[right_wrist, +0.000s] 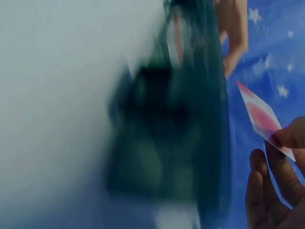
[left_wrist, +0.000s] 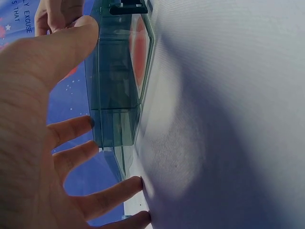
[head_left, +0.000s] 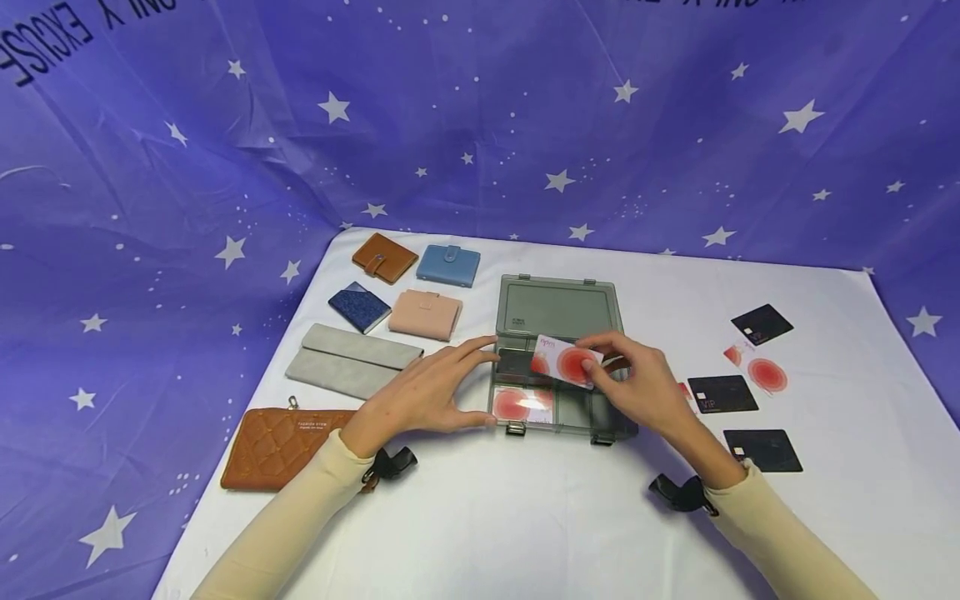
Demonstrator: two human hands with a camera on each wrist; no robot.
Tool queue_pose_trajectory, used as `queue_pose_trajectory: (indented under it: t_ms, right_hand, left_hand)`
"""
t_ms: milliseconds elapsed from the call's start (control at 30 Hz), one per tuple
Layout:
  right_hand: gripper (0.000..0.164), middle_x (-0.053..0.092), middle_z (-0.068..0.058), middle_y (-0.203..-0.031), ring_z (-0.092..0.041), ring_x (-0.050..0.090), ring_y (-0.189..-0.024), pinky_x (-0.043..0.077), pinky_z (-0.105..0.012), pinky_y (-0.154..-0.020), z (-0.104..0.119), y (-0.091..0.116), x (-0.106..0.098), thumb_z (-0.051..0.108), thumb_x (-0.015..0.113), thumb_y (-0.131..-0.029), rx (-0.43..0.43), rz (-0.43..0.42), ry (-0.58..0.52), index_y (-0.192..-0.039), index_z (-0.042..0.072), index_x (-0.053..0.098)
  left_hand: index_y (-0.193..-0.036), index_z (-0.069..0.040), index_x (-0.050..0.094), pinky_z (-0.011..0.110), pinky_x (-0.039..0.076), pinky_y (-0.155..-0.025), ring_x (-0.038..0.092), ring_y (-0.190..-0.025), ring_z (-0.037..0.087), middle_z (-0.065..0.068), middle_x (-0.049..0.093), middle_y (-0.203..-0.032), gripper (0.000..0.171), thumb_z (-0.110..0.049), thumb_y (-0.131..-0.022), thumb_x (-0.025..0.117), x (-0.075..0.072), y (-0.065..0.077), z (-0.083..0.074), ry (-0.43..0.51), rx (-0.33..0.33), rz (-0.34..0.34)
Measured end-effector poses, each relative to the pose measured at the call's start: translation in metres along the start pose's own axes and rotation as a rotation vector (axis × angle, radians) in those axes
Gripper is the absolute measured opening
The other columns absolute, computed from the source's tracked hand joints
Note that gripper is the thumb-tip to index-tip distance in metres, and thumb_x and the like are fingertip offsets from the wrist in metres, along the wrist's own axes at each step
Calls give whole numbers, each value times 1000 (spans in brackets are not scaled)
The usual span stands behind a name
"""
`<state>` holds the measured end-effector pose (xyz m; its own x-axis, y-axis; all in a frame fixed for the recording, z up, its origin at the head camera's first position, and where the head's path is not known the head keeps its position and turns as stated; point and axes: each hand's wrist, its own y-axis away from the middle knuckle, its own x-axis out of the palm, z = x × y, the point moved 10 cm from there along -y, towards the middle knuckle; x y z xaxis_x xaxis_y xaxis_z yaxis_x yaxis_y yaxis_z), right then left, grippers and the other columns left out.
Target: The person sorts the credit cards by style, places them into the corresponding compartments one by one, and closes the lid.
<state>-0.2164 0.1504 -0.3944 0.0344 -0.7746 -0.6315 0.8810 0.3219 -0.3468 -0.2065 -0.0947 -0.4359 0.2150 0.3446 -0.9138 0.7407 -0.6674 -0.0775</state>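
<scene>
My right hand pinches a white card with red circles between thumb and fingers, over the divided box. In the right wrist view the card is tilted, held by one end. The grey translucent box lies with its lid folded back. A red-and-white card lies in its front left compartment, and a dark card in the one behind. Spread along the box's left side, my left hand has straight fingers; in the left wrist view its thumb is at the box's rim.
Left on the table are a tan quilted wallet, a grey wallet, a pink wallet, a navy card holder, a brown wallet and a blue wallet. Right lie black cards and a red-and-white card.
</scene>
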Motion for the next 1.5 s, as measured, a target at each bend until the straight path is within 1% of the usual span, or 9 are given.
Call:
queue_pose_trajectory:
  t_ms: [133, 300, 500, 700, 833, 1033, 1167, 1333, 1500]
  right_hand:
    - [24, 77, -1, -97, -13, 75, -81, 62, -31, -74, 8, 8, 23, 7, 79, -98, 14, 60, -28, -120, 16, 76]
    - [26, 75, 8, -90, -5, 71, -73, 59, -28, -67, 14, 16, 40, 9, 80, -97, 23, 100, 3, -119, 21, 77]
    - [26, 61, 15, -73, -4, 56, -62, 45, -26, -57, 19, 19, 50, 12, 83, -94, 7, 114, 84, -115, 26, 78]
    - [23, 60, 19, -72, 0, 53, -62, 44, -26, -56, 19, 20, 61, 16, 84, -93, -1, 149, 170, -112, 29, 78]
    - [21, 58, 19, -71, 0, 51, -61, 42, -26, -56, 20, 21, 63, 20, 85, -94, -10, 166, 211, -111, 30, 79]
    - [18, 71, 17, -87, -3, 62, -71, 46, -26, -58, 28, 23, 63, 23, 84, -95, -79, 159, 289, -112, 29, 81]
    - [19, 75, 10, -95, -7, 65, -72, 47, -28, -55, 33, 25, 63, 27, 81, -98, -117, 162, 386, -117, 28, 83]
    - [23, 74, 5, -95, -14, 65, -68, 44, -31, -51, 32, 28, 66, 34, 77, -101, -106, 188, 490, -123, 30, 82]
    - [22, 74, 5, -95, -15, 65, -68, 43, -31, -50, 30, 28, 66, 36, 76, -101, -94, 186, 492, -121, 29, 82]
  left_hand:
    - [-156, -20, 54, 53, 53, -105, 54, -144, 30, -1, 34, -174, 88, -73, -89, 75, 0, -1, -1, -5, 3, 3]
    - [-157, -19, 54, 55, 52, -106, 52, -146, 30, -1, 33, -175, 89, -73, -89, 75, 1, -1, -1, 0, -2, 12]
    - [-158, -21, 52, 54, 52, -106, 54, -145, 29, -4, 32, -175, 90, -74, -89, 73, 1, 0, 1, -17, -13, 13]
    - [-157, -19, 53, 54, 53, -105, 54, -144, 29, -2, 33, -175, 89, -73, -89, 74, 0, 0, -1, -10, -2, -3]
    - [-157, -20, 53, 54, 53, -105, 54, -145, 28, -5, 32, -175, 89, -74, -89, 73, 1, 0, -1, -19, -17, 6]
    - [-157, -20, 53, 53, 53, -105, 54, -145, 27, -5, 32, -175, 88, -73, -90, 72, 2, 0, -2, -22, -21, 8]
    - [-157, -18, 53, 52, 53, -106, 55, -143, 28, -2, 34, -175, 88, -72, -90, 72, 1, -1, -4, -15, -3, -6]
    - [-157, -18, 53, 52, 52, -106, 55, -143, 29, 0, 35, -174, 86, -69, -90, 74, 0, -1, -6, -12, 4, -14]
    - [-157, -20, 53, 53, 52, -106, 54, -145, 29, -4, 33, -175, 85, -69, -91, 74, 1, 0, -4, -18, -7, -11]
